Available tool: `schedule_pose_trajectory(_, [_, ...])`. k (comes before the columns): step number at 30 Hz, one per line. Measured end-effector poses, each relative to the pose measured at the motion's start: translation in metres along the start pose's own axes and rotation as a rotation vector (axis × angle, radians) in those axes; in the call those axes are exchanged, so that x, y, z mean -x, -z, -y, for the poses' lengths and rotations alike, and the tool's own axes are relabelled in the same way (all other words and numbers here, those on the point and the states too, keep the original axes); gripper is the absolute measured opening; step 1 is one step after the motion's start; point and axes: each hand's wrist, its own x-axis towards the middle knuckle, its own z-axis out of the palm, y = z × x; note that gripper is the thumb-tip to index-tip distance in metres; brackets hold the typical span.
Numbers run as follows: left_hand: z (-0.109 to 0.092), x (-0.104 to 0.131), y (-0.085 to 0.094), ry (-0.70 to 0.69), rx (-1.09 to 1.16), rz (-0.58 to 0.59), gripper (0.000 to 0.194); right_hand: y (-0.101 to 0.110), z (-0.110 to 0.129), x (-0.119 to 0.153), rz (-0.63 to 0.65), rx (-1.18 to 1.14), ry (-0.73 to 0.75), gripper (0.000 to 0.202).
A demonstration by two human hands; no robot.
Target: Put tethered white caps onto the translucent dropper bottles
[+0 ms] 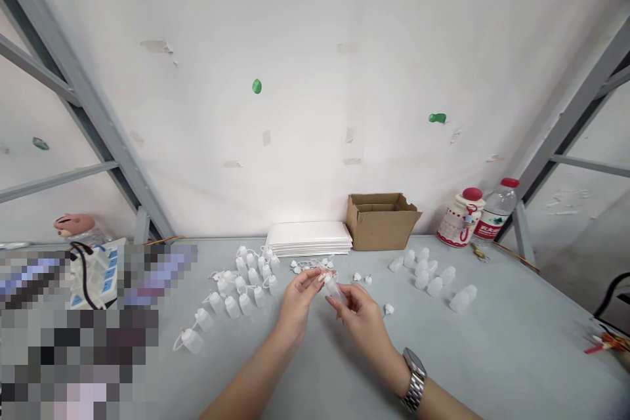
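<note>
our left hand (301, 295) pinching the top, our right hand (359, 308) clasping the body of a translucent plastic bottle (333, 289), above the smooth grey bench (315, 377), squat frosted-white bottles (245, 305) either side, open brown cardboard box (381, 231) at the back edge

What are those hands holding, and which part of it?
A small see-through bottle: the left hand holds it by its top end, and the right hand by its body.

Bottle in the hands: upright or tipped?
Tipped: the bottle slants, its top end leaning toward the left hand and its lower body in the right hand.
</note>
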Motion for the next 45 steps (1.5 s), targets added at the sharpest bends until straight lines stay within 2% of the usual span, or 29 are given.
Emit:
schedule_pose_trajectory(3, [-0.001, 0.001, 0.000, -0.009, -0.013, -0.020, 0.020, 0.001, -0.001, 0.003, -0.050, 0.121, 0.122, 0.015])
schedule_pose_trajectory(8, [-0.002, 0.004, -0.005, -0.013, -0.043, -0.122, 0.019, -0.002, -0.008, 0.008, -0.086, 0.282, 0.344, 0.022])
schedule_pose_trajectory(11, [0.001, 0.006, -0.007, -0.053, -0.030, -0.162, 0.018, -0.004, -0.009, 0.009, -0.094, 0.308, 0.372, 0.024])
schedule_pose_trajectory(14, [0.005, 0.006, -0.007, -0.056, -0.014, -0.184, 0.019, -0.003, -0.007, 0.008, -0.066, 0.210, 0.242, 0.022])
schedule_pose_trajectory(16, [0.005, 0.005, -0.006, -0.030, -0.009, -0.149, 0.020, -0.001, -0.003, 0.004, -0.032, 0.087, 0.083, 0.018])
schedule_pose_trajectory(19, [0.003, 0.002, -0.005, -0.001, -0.011, -0.060, 0.020, 0.005, 0.002, -0.004, 0.143, -0.237, -0.185, 0.024])
schedule_pose_trajectory(22, [0.001, 0.001, -0.004, -0.004, -0.006, -0.011, 0.022, 0.010, 0.006, -0.010, 0.341, -0.565, -0.329, 0.034])
schedule_pose_trajectory(25, [-0.002, 0.002, -0.004, 0.003, -0.013, 0.007, 0.022, 0.011, 0.007, -0.011, 0.375, -0.656, -0.351, 0.037])
schedule_pose_trajectory(28, [-0.006, 0.002, -0.002, -0.004, -0.060, -0.033, 0.021, 0.009, 0.008, -0.009, 0.343, -0.640, -0.363, 0.035])
schedule_pose_trajectory(31, [-0.010, 0.000, 0.001, -0.035, -0.114, -0.063, 0.018, 0.008, 0.008, -0.008, 0.303, -0.723, -0.424, 0.031])
schedule_pose_trajectory(33, [-0.012, -0.001, 0.002, -0.040, -0.130, -0.027, 0.017, 0.009, 0.008, -0.008, 0.324, -0.836, -0.468, 0.029])
schedule_pose_trajectory(38, [-0.014, -0.003, 0.003, -0.040, -0.148, 0.084, 0.015, 0.013, 0.007, -0.009, 0.503, -1.028, -0.556, 0.030])
schedule_pose_trajectory(41, [-0.018, -0.002, 0.002, -0.083, -0.236, 0.097, 0.017, 0.013, 0.005, -0.010, 0.491, -1.034, -0.540, 0.031])
schedule_pose_trajectory(45, [-0.026, -0.001, 0.003, -0.158, -0.498, 0.161, 0.017, 0.014, 0.004, -0.010, 0.474, -1.069, -0.525, 0.026])
